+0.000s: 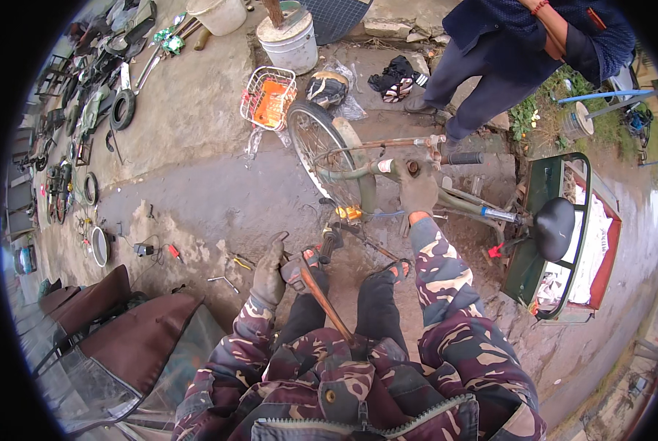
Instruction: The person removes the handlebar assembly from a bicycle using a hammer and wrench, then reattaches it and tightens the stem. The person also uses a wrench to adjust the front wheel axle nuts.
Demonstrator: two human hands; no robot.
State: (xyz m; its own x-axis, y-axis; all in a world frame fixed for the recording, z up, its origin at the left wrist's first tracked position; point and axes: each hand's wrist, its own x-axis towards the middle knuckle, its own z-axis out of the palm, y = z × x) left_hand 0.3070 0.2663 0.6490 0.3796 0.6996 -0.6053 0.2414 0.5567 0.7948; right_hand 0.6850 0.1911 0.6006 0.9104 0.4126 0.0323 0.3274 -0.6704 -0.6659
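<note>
My gloved right hand (417,188) grips the rusty bicycle's front frame (374,167), around the top tube-end near the handlebar (462,158). The bicycle lies across my front, with its front wheel (316,147) upper left and black saddle (554,226) at right. My gloved left hand (268,272) is beside my left leg, fingers loosely curved and apparently empty. Near it a rusty bar (327,306) slants toward my jacket, and a black grip (331,243) sits at its upper right. An orange part (349,213) is low on the bicycle.
Another person (490,59) stands upper right. A wire basket (268,77) and white bucket (286,49) lie ahead. A green cart box (529,195) is right. Pliers (241,262), a screwdriver (174,251), tyres (123,109) and scattered parts lie left, with brown covers (130,345) lower left.
</note>
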